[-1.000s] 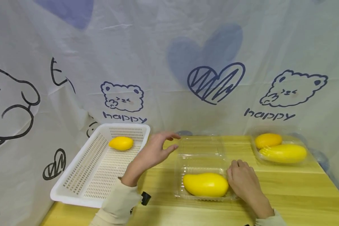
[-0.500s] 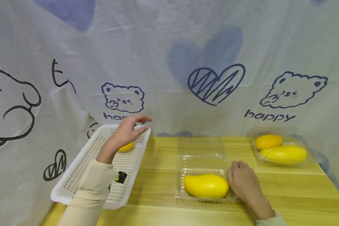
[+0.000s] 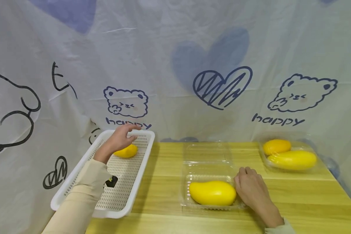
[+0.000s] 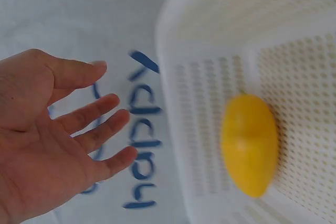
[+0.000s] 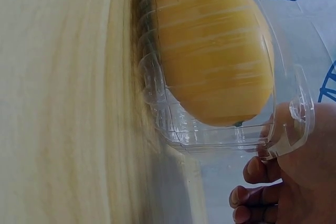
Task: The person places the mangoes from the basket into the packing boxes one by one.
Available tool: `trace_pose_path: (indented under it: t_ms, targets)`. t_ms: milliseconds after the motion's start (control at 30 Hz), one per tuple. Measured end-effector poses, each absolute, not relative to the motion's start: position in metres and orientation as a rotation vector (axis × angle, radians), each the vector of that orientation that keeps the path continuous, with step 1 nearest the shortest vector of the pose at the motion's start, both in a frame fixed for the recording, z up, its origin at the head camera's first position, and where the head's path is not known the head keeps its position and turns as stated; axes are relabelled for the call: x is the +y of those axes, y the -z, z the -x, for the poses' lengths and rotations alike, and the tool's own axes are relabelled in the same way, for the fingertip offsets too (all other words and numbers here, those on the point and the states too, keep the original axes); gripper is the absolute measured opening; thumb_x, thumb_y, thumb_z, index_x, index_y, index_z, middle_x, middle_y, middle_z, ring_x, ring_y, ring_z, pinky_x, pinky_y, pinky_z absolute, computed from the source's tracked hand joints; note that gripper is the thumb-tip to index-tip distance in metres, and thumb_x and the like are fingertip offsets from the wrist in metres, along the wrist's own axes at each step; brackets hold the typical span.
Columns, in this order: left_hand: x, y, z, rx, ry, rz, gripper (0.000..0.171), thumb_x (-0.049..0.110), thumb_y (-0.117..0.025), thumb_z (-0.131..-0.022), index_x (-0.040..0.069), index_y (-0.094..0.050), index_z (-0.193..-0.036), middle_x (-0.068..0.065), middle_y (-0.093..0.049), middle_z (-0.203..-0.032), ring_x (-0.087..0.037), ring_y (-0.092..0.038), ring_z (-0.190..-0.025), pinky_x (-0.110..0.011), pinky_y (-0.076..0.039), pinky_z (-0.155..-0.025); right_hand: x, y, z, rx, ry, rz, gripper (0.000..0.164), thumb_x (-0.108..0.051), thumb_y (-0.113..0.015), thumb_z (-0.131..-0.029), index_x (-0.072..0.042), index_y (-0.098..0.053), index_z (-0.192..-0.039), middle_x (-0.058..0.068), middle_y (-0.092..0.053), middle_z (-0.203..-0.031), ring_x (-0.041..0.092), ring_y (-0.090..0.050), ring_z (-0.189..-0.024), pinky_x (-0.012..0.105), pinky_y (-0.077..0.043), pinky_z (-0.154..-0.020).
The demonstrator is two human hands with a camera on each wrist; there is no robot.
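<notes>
My left hand [image 3: 119,142] hovers above the white perforated basket [image 3: 152,143], fingers spread and holding nothing. Just beneath it in the basket lies a small yellow mango [image 3: 128,151], partly hidden by the hand; the left wrist view shows this mango [image 4: 249,145] whole, apart from the fingers. On the right, my right hand [image 3: 251,186] pinches the side rim of a clear plastic clamshell box [image 3: 206,177]. Its lid is folded back, and a large yellow mango [image 3: 213,193] lies in the tray. The right wrist view has the thumb behind the clear rim [image 5: 299,124].
A second clear clamshell box [image 3: 305,143] with an orange-yellow mango [image 3: 277,147] and a longer yellow mango [image 3: 293,160] sits at the back right of the wooden table [image 3: 310,201]. Behind the table hangs a printed cloth [image 3: 175,107].
My left hand has moved left from beside the open clamshell box to above the basket, lowering towards the small mango. The right hand stays at the box's rim.
</notes>
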State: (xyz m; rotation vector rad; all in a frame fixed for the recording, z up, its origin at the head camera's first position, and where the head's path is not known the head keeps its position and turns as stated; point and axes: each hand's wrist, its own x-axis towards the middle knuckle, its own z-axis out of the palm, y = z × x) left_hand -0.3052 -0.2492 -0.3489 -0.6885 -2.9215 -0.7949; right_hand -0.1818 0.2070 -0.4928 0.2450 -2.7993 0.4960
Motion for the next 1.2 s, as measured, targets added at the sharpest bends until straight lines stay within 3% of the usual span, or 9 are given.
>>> trace_pose_path:
  t_ms: [433, 667, 1000, 1200]
  targets:
    - [-0.288, 0.388, 0.327, -3.120, 0.688, 0.549, 0.046, 0.006, -0.072, -0.091, -0.007, -0.060, -0.134, -0.034, -0.053, -0.141, -0.053, -0.045, -0.132, -0.065, -0.035, -0.111, 0.208, 0.491, 0.183, -2.802, -0.514, -0.252, 0.023, -0.010, -0.048, -0.101, -0.006, -0.051, -0.079, 0.008, -0.048, -0.076, 0.028, -0.050, -0.072, 0.046, -0.045, -0.065]
    - [-0.293, 0.411, 0.338, -3.257, 0.760, 0.429, 0.056, 0.012, -0.078, -0.089, -0.004, -0.057, -0.139, -0.034, -0.045, -0.148, -0.053, -0.039, -0.136, -0.065, -0.030, -0.114, 0.209, 0.493, 0.182, -2.827, -0.527, -0.231, 0.023, -0.011, -0.049, -0.102, -0.006, -0.052, -0.080, 0.008, -0.050, -0.078, 0.028, -0.050, -0.073, 0.046, -0.045, -0.065]
    - [-0.300, 0.424, 0.343, -3.347, 0.688, 0.319, 0.063, 0.012, -0.084, -0.083, -0.003, -0.057, -0.138, -0.033, -0.046, -0.146, -0.052, -0.040, -0.135, -0.066, -0.029, -0.114, 0.207, 0.494, 0.179, -2.821, -0.535, -0.242, 0.022, -0.010, -0.049, -0.102, -0.006, -0.053, -0.080, 0.009, -0.051, -0.078, 0.028, -0.051, -0.073, 0.046, -0.045, -0.065]
    - [-0.295, 0.426, 0.340, -3.378, 0.600, 0.393, 0.064, 0.007, -0.085, -0.080, -0.003, -0.056, -0.136, -0.032, -0.051, -0.140, -0.047, -0.048, -0.124, -0.063, -0.038, -0.108, 0.210, 0.492, 0.179, -2.803, -0.518, -0.246, 0.023, -0.010, -0.049, -0.101, -0.006, -0.051, -0.078, 0.008, -0.049, -0.076, 0.027, -0.049, -0.071, 0.045, -0.044, -0.064]
